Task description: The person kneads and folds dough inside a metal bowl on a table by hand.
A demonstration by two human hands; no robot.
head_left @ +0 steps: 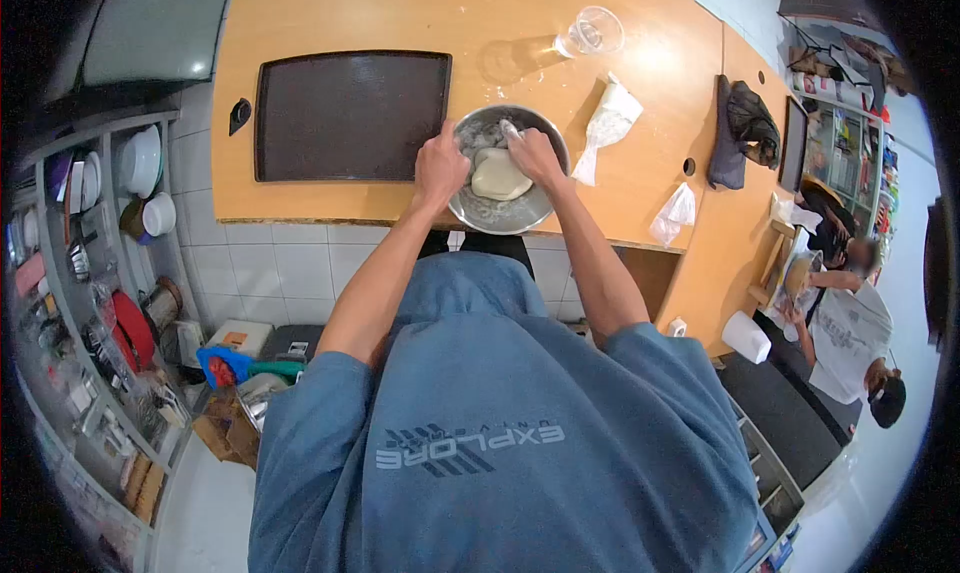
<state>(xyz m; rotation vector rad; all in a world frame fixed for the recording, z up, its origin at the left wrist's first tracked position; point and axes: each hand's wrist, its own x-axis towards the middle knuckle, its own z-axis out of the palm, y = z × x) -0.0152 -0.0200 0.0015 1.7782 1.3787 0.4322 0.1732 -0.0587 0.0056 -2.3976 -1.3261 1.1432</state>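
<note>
A smooth, pale dough lump point(501, 179) lies in the metal bowl point(507, 221), at the near edge of the worktop point(620, 198). The left hand point(441, 167) is curled around the bowl's left rim; the right hand point(535, 156) reaches in, bent (whether gripping anything, I cannot tell). Leftward lies a dark baking tray point(352, 115)

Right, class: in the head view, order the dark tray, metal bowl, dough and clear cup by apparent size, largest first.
1. Dark tray
2. Metal bowl
3. Dough and clear cup: too alike to rank.
</note>
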